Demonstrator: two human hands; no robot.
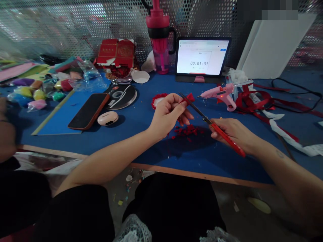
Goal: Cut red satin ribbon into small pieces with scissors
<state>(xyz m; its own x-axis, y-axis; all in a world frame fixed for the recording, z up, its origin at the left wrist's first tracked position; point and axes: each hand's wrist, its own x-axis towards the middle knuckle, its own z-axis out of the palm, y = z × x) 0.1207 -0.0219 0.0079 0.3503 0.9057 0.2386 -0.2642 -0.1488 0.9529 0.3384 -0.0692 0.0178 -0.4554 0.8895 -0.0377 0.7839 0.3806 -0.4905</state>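
My left hand pinches a small piece of red ribbon between thumb and fingers. In my right hand is a pair of scissors with red handles, the blades pointing up and left to the ribbon piece. Whether the blades touch it I cannot tell. Small red scraps lie in a pile on the blue table below my hands. Behind my left hand, partly hidden by it, is a round piece with a red edge and a white middle.
A pink glue gun with a lit red light lies by tangled red ribbon. A tablet and a pink tumbler stand behind. Leftward are a phone, an earbud case, a spool and another person's arm.
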